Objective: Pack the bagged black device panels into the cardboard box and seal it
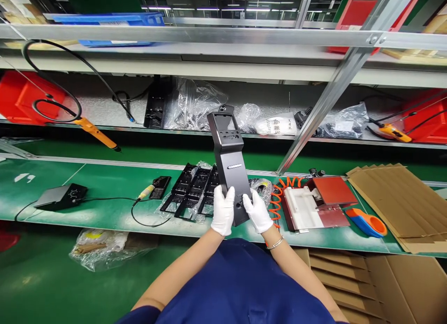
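Observation:
Both my hands, in white gloves, hold a long black device housing (229, 165) up in front of me, tilted with its top away from me. A rectangular window and small holes show in its upper part, and a light slot crosses its middle. My left hand (223, 211) grips the lower left edge, thumb on the front. My right hand (257, 212) grips the lower right edge the same way. Behind the housing, several black plastic frames (190, 191) lie on the green bench with clear plastic wrap. The fingers behind the housing are hidden.
A red and white fixture (314, 205) with an orange coiled hose (275, 205) stands to the right. Beside it lie an orange and blue tape roll (366, 222) and cardboard dividers (394, 207). An orange screwdriver (98, 134) hangs at left. Bagged parts (192, 105) fill the shelf.

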{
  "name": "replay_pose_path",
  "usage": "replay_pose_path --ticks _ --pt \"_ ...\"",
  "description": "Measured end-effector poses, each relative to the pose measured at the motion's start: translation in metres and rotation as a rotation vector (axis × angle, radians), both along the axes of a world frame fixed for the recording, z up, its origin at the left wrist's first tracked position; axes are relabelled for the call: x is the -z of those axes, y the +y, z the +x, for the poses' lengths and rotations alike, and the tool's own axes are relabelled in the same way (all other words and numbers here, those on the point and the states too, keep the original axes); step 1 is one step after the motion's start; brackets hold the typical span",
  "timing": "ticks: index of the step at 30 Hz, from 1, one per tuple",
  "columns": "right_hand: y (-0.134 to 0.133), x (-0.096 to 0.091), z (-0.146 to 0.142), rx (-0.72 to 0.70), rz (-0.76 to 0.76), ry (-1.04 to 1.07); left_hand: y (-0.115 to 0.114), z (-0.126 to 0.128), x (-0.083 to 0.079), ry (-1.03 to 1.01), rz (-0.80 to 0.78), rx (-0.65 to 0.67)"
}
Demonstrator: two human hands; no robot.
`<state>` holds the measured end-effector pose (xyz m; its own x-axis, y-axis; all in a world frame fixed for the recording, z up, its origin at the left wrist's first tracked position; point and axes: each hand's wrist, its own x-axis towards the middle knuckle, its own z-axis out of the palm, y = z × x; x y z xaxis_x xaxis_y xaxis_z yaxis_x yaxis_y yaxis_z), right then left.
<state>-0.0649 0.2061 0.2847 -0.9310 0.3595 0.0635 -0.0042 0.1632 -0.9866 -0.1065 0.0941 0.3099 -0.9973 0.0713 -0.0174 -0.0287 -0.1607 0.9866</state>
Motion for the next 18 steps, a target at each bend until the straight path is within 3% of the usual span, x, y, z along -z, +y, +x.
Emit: replay_pose_path --ticks 4,6,10,14,18 --pt "0.001 -0.004 0.0 -0.016 -0.28 -0.004 -0.006 -0.008 0.002 0.045 -0.047 0.003" --pt "0.0 -0.01 0.0 0.022 -0.372 0.0 -0.009 -0.012 0.002 0.117 -0.094 0.069" --pt "-0.007 -0.021 0.003 0.122 -0.357 0.065 -0.01 -0.011 0.002 0.27 -0.162 0.285" --pt "-0.014 -0.023 0.006 0.149 -0.282 0.088 -0.007 -0.008 0.007 0.316 -0.275 0.253" --pt "-0.014 -0.019 0.007 0.163 -0.311 0.063 -0.006 -0.008 0.015 0.353 -0.341 0.214"
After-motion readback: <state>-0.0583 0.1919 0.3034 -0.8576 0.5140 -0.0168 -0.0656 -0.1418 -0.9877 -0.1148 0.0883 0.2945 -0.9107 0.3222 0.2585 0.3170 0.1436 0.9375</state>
